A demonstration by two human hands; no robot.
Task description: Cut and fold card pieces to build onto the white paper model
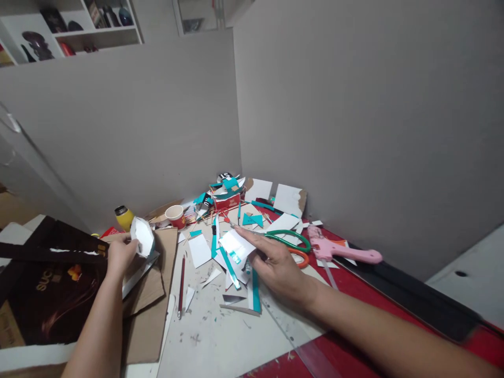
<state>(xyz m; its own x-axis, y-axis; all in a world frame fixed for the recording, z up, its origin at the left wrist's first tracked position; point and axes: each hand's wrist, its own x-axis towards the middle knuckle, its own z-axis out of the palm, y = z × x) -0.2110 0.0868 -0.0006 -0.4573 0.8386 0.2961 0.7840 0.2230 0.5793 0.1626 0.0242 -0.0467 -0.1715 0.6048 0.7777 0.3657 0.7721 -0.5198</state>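
Head view: left hand [121, 254] was clamped on a folded white piece [142, 235] at left, beside the dark printed carton [51, 299]. Right hand [281, 270] gripped a white card [238, 242] bearing a teal patch, thumb below and index finger extended along it, above the middle of the pale board [189, 362]. The two held pieces were well apart, not joined to each other. Cutting appeared well advanced: white and teal offcuts lay scattered under and around the card, a teal strip [230, 269] among them. Material appeared to remain, judging by the white sheet [289, 199] at far right and brown cardboard [147, 336] at near left. Scissors [298, 234] lay just beyond the right hand; contact with it could not be determined. The pink glue gun [340, 250] lay at right, in neither hand, and a pencil [181, 283] lay between the hands; no gluing or marking was observed.
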